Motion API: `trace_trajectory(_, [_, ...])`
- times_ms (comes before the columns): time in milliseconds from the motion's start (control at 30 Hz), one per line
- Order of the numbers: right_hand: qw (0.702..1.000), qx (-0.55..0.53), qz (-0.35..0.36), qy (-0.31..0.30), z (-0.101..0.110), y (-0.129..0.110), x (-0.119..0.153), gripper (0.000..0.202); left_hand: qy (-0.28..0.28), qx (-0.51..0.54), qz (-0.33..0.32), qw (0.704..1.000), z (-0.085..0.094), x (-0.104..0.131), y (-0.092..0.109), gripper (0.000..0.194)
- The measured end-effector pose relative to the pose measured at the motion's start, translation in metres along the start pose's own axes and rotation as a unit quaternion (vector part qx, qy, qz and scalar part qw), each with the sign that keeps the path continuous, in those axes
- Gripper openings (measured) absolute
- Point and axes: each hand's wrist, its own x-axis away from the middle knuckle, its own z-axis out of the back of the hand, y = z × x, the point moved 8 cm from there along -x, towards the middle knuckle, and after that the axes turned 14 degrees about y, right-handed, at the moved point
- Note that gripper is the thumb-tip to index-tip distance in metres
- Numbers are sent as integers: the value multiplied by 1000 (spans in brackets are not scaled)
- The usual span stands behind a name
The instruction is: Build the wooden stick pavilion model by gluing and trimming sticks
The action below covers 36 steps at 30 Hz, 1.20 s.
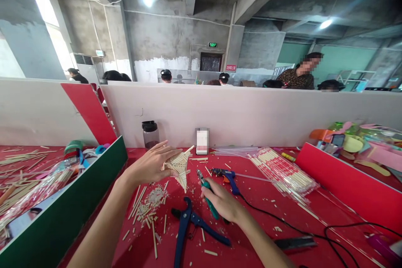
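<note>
My left hand is closed around one side of a star-like piece built from thin wooden sticks, held up above the red table. Green-handled pliers sit in my right hand, their metal jaws pointing up and toward the wooden piece without touching it. Between my forearms lies a blue pipe cutter with its handles spread. A blue glue gun rests just beyond my right hand, a clear glue stick at its back.
Stick offcuts and a pile of shavings lie at left. Packed wooden sticks lie at right, near a black cable and a black cutter knife. A phone and bottle stand by the white partition. People are beyond it.
</note>
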Motion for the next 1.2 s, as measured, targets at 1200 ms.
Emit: trace_trajectory(1200, [918,-374,-131,-14,-67,11,-42,50,46,-1,-113,993,-28,-3,29,52])
